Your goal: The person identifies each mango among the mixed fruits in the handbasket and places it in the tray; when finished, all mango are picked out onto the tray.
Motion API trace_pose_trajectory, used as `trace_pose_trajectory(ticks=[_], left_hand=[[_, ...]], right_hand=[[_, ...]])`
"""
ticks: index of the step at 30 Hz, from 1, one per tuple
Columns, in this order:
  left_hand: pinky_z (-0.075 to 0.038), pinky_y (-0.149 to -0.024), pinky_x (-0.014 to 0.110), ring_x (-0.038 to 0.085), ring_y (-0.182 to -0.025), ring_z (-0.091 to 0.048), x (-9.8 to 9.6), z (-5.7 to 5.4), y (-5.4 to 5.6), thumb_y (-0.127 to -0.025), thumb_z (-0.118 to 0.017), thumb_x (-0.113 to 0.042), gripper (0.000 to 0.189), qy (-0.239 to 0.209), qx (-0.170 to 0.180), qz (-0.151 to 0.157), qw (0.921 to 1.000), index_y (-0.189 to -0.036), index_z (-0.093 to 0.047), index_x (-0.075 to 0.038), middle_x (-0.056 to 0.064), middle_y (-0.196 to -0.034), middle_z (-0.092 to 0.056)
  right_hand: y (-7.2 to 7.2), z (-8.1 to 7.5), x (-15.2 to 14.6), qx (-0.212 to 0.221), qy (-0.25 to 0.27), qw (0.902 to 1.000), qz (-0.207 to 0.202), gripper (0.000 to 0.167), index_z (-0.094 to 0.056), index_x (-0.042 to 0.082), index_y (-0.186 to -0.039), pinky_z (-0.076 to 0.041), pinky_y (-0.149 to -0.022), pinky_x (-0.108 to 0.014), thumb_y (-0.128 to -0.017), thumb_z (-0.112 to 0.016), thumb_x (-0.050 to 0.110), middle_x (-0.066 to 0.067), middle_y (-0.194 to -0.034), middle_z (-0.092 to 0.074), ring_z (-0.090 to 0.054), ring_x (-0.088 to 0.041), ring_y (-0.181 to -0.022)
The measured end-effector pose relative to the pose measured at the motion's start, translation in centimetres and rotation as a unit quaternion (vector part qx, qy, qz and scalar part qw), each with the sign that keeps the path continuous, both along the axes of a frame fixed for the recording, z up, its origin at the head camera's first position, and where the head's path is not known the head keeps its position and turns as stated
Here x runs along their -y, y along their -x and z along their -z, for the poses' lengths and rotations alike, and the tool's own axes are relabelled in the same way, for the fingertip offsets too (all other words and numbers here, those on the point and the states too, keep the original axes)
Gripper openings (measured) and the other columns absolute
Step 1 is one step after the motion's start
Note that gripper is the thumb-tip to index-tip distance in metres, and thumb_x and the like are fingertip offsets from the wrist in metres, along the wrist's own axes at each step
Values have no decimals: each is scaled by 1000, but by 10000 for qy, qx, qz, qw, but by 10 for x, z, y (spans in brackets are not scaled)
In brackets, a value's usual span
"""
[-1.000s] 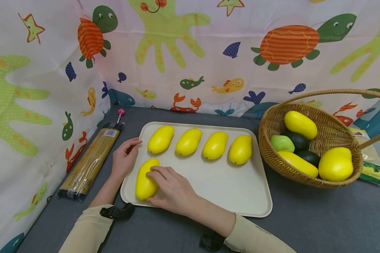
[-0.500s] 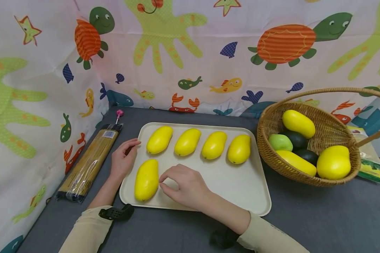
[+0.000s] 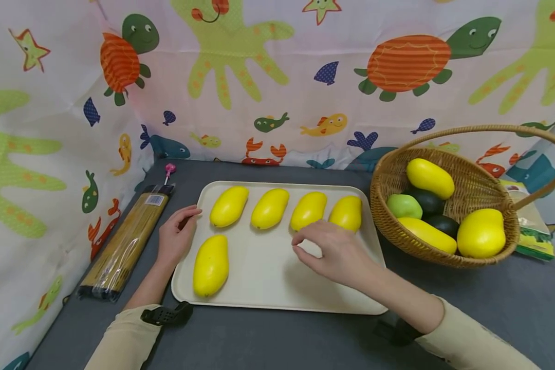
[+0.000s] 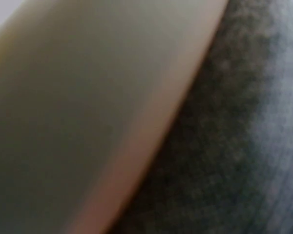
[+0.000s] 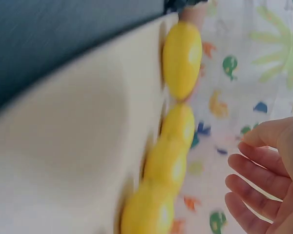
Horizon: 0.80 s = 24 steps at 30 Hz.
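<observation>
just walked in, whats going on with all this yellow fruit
A person has five yellow fruits on a tray: a row of four along the far side and one at the near left. Their left hand is at the tray's left edge. Their right hand hovers over the tray, holding nothing. The basket on the right holds three more yellow fruits, a green one and two dark ones.

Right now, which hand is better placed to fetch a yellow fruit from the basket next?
Probably the right hand: it holds nothing and is nearer the basket, while the left hand is at the left edge of the tray.
</observation>
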<state>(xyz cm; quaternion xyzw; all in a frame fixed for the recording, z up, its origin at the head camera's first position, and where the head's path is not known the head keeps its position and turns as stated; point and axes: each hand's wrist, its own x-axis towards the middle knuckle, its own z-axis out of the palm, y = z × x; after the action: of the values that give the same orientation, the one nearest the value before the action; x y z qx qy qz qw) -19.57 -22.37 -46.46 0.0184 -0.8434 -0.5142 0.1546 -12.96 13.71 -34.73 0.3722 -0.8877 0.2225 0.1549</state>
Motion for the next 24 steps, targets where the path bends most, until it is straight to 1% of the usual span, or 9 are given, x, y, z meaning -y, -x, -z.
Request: trace_pose_trajectory(ticks=[4,7,11,13,14,16,18,22,24], left_hand=[[-42,-85,10,18,-116,-57,0,0,0,-97,-58,-11,23,44,31,-36,10000,-115,-72,-8,3,-128,-62],[-42,-85,10,18,-116,-56,0,0,0,-97,-57,-12,23,68,53,-63,9999,-115,-72,-8,2,-128,-62],[-42,-84,10,18,-115,-57,-1,0,0,-97,-57,-11,23,69,12,-52,10000,-114,-72,-8,2,-128,-62],[-42,-84,10,18,-115,-57,-1,0,1,-97,-58,-10,23,52,-35,-38,10000,-114,-72,-7,3,-127,-62],[-42,-84,10,18,-114,-57,-1,0,0,-97,-58,-10,23,44,-59,-37,10000,-114,-72,-7,3,-127,-62],[-42,-83,10,18,-114,-58,-2,0,0,-96,-59,-9,22,31,-93,-37,9999,-113,-72,-7,3,-127,-62],[-42,-83,10,18,-113,-58,-2,0,0,-96,-59,-9,22,21,-135,-40,9999,-113,-73,-6,3,-126,-63],[-42,-83,10,18,-113,-58,-2,0,-1,-96,-59,-8,21,39,-158,-68,9998,-112,-73,-7,3,-126,-63],[-43,-83,10,17,-113,-58,-1,0,-1,-96,-59,-9,22,39,-142,-72,9999,-112,-73,-7,3,-126,-63]], right_hand=[[7,-18,-39,-216,-340,9989,259,13,-72,18,-91,-50,-58,-25,-80,-78,19,6,-85,-69,-60,-10,-73],[13,-35,-69,-210,-498,9971,535,14,-73,16,-92,-50,-59,-28,-80,-79,16,3,-85,-69,-59,-11,-72],[21,-56,-105,88,-799,9912,1052,14,-73,14,-94,-53,-64,-34,-81,-78,14,2,-85,-70,-62,-15,-76],[27,-64,-124,429,-1136,9834,1346,15,-73,14,-97,-52,-66,-37,-83,-77,18,2,-85,-69,-62,-17,-77],[31,-68,-132,677,-1320,9782,1456,17,-73,13,-99,-52,-67,-38,-83,-77,20,2,-85,-69,-62,-17,-78],[39,-73,-150,1242,-1720,9641,1600,23,-71,10,-103,-52,-68,-40,-84,-76,23,1,-87,-68,-61,-19,-79],[46,-74,-166,1873,-2100,9458,1623,32,-69,7,-108,-52,-70,-42,-86,-74,28,-1,-92,-67,-60,-19,-81],[57,-70,-193,3052,-2675,9045,1313,51,-63,1,-118,-52,-78,-48,-85,-73,40,-6,-104,-66,-60,-24,-89],[60,-66,-201,3468,-2897,8846,1152,58,-61,0,-120,-50,-81,-50,-84,-72,44,-6,-107,-65,-59,-25,-92]])
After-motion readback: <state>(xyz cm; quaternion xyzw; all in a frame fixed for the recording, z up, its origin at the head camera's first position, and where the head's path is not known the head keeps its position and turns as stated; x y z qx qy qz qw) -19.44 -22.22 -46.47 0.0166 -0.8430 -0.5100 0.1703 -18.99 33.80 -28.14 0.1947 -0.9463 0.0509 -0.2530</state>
